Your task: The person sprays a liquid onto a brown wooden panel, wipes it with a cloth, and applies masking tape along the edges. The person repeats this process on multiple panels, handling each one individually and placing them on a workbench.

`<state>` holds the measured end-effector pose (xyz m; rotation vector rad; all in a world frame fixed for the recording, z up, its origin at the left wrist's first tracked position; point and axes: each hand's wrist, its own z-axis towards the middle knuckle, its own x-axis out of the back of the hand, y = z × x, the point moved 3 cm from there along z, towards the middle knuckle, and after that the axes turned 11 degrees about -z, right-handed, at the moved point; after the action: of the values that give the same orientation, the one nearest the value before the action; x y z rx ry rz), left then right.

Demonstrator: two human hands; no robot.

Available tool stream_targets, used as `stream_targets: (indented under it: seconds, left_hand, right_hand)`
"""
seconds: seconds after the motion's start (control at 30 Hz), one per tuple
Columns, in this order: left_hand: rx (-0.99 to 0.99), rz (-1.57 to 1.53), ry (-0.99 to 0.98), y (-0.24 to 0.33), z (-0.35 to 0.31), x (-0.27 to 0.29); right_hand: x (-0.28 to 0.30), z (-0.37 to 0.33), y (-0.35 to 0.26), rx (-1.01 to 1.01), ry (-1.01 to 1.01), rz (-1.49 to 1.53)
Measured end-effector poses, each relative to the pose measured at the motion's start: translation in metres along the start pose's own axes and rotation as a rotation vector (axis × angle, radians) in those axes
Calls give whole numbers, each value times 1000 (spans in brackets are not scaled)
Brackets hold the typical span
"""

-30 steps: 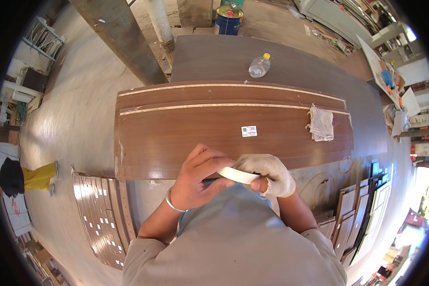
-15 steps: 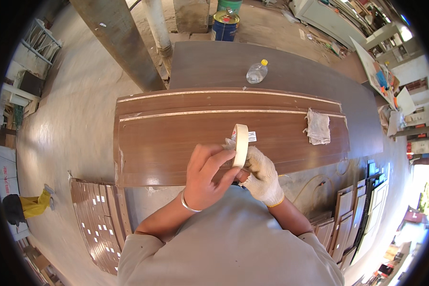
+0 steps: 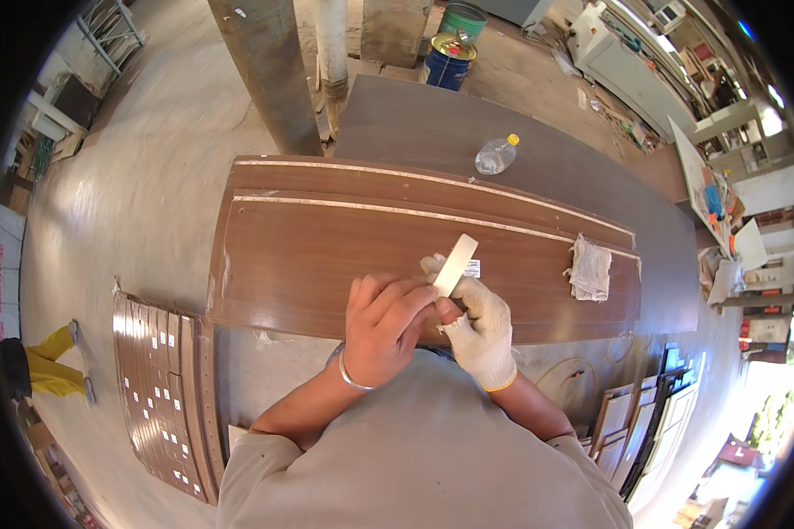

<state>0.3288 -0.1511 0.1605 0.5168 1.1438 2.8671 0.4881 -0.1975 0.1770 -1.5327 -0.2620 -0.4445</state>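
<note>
A roll of cream masking tape is held up edge-on in front of me, leaning to the right. My left hand, bare with a silver bangle at the wrist, pinches its lower edge with closed fingers. My right hand wears a white knit glove with the thumb tip bare, and its curled fingers grip the roll from the other side. Beneath the hands lie brown panels with pale strips along their far edges. A small white label shows on the panel just behind the tape.
A folded whitish cloth lies on the panels' right end. Behind stands a clear bottle with a yellow cap on the dark tabletop. Stacked brown boards are at left, leaning panels at right. A person in yellow trousers is far left.
The tape roll has tilted to the right and turned more edge-on. My left fingers have closed in around its lower end. The whole view has swung slightly.
</note>
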Motion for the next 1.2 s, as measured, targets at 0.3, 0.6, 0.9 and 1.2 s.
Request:
stream_targets:
  seconds: [0.3,0.6,0.9,1.2]
  left_hand:
    - [-61,71,97,1,-10,1]
    - [-68,55,106,-6,-16,8]
    - [-102,88,138,-14,-17,8]
    - [-100,116,124,-16,-22,10]
  right_hand:
    - [-10,2,2,263,54,-184]
    - [-19,4,5,304,23,-229]
    - [-26,5,0,219,84,-153]
    - [-31,4,4,239,109,-234]
